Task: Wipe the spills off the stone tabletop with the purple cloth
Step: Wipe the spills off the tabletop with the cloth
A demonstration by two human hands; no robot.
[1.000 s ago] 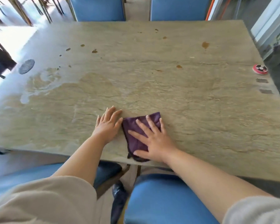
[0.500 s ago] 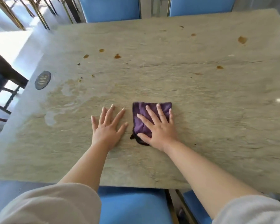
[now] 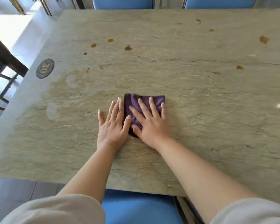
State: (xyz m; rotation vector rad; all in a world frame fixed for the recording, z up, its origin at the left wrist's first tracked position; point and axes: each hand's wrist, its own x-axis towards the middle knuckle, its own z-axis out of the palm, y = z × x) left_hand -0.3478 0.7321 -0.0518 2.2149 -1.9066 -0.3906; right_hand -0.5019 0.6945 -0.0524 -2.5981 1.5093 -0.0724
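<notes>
A folded purple cloth (image 3: 153,101) lies flat on the beige stone tabletop (image 3: 200,118), near its middle. My right hand (image 3: 149,122) presses flat on the cloth with fingers spread. My left hand (image 3: 112,125) lies flat on the bare stone right beside the cloth's left edge, its thumb touching the cloth. Brown spill drops (image 3: 128,48) dot the far left part of the table, and more brown drops (image 3: 263,39) sit at the far right. A pale wet smear (image 3: 68,94) spreads to the left of my hands.
A round dark number plate (image 3: 45,68) marked 30 sits near the table's left edge. Blue chairs stand at the far side (image 3: 123,3) and one blue chair (image 3: 141,207) is under the near edge. Dark chair frames stand at the left.
Both hands and the cloth have slid away from the near edge toward the table's middle. My left hand has come closer to the cloth. The view has shifted right and forward.
</notes>
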